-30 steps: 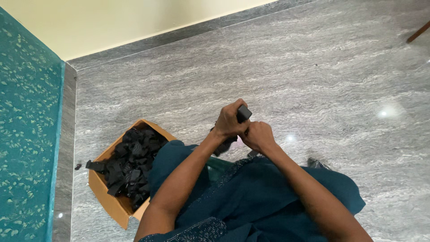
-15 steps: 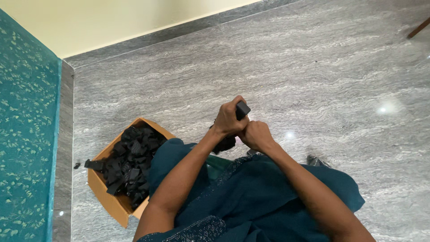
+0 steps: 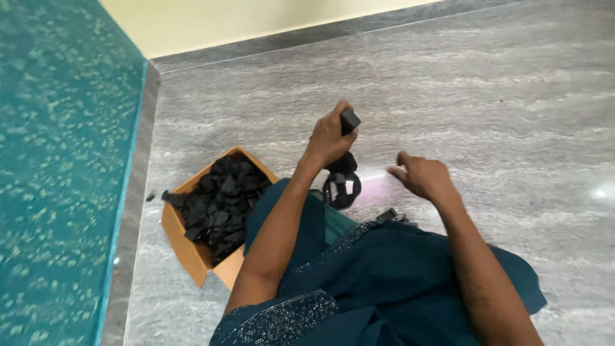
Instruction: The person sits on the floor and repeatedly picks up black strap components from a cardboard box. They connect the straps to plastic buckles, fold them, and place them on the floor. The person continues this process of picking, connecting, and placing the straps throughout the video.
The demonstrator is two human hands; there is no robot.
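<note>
Above a grey stone floor, the left hand clenches a small black block, its black strap dangling just below the fist. The right hand hovers beside it, fingers loose and empty. A cardboard box of similar black pieces sits behind the gripping wrist.

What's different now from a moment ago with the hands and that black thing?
The right hand let go and moved off to the right, open above the floor. The left hand alone grips the black strapped item, its loop dangling. The cardboard box of black pieces stayed put.
</note>
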